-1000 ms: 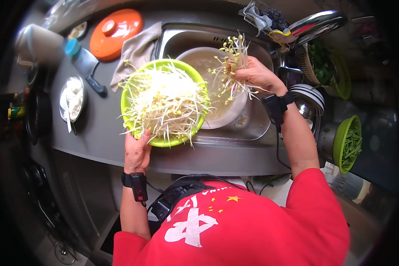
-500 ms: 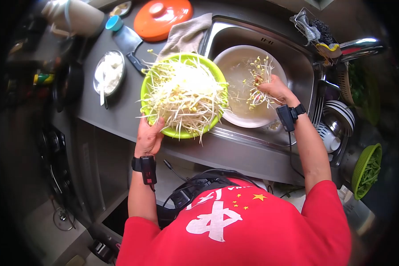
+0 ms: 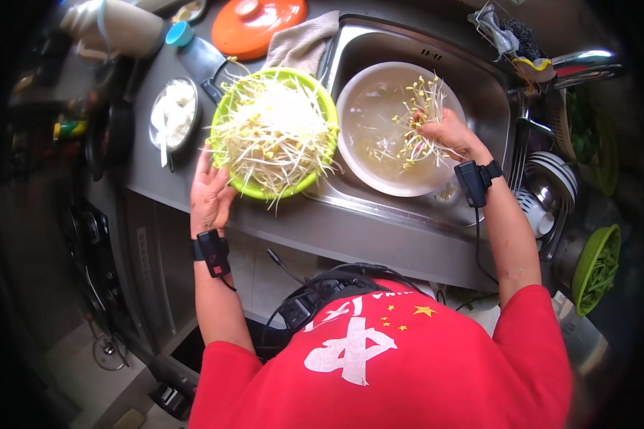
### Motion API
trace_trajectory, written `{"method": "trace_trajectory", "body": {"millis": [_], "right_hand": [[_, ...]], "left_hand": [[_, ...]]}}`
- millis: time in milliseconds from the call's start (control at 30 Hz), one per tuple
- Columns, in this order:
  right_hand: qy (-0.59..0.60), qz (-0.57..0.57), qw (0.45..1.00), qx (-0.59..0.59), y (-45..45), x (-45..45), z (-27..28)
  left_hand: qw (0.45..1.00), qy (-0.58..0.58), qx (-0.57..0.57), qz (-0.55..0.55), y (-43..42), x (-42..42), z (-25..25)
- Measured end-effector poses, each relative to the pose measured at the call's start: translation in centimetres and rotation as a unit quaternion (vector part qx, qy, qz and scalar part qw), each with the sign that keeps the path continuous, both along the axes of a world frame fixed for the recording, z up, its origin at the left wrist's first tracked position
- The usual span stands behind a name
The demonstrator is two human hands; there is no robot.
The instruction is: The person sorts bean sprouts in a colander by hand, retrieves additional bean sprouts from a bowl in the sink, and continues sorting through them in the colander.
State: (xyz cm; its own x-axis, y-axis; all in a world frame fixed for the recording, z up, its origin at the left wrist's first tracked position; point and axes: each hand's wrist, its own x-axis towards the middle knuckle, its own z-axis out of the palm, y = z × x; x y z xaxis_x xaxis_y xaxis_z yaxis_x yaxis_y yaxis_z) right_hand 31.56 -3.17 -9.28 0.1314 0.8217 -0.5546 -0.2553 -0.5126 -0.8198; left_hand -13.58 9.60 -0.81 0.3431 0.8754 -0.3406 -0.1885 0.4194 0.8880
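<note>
A dish (image 3: 192, 130) with white lumps (image 3: 174, 107) and a spoon (image 3: 164, 148) was on the far left. Next came the left hand (image 3: 211, 194), touching the lower left side of a green basket (image 3: 327, 149). I could not tell if it was gripping the basket. The basket was full of long, thin sprouts (image 3: 274, 132). An orange lid (image 3: 259, 30) and a cloth (image 3: 302, 44) were just past it. Then came a big pale bowl (image 3: 348, 154) of water in the sink (image 3: 488, 89). The right hand (image 3: 447, 134) was closed around a bunch of sprouts (image 3: 423, 121) over the bowl. Green beans (image 3: 599, 275) sat in a basket on the far right.
</note>
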Motion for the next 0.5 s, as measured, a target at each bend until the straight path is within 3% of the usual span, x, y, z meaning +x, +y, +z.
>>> {"method": "trace_trajectory", "body": {"millis": [133,200,267,333,400,500], "right_hand": [[0.003,0.003,0.999,0.036,-0.4,-0.8,1.7],[-0.021,0.012,0.998,0.058,-0.8,-0.8,1.7],[-0.023,0.024,0.997,0.069,-1.1,-1.3,4.1],[-0.046,0.021,0.997,0.056,-1.4,-1.9,6.0],[-0.060,0.022,0.996,0.064,-1.5,-2.2,6.1],[-0.081,0.034,0.994,0.064,-1.8,-3.0,8.5]], "left_hand": [[0.992,0.105,0.036,0.064,-1.7,-0.1,4.0],[0.952,0.222,0.179,0.112,-3.0,1.0,6.5],[0.857,0.338,0.358,0.153,-4.3,4.6,9.7],[0.879,0.294,0.361,0.102,-6.1,7.7,12.2],[0.888,0.283,0.358,-0.051,-6.6,11.2,12.9],[0.887,0.258,0.336,-0.186,-7.2,17.9,10.5]]}}
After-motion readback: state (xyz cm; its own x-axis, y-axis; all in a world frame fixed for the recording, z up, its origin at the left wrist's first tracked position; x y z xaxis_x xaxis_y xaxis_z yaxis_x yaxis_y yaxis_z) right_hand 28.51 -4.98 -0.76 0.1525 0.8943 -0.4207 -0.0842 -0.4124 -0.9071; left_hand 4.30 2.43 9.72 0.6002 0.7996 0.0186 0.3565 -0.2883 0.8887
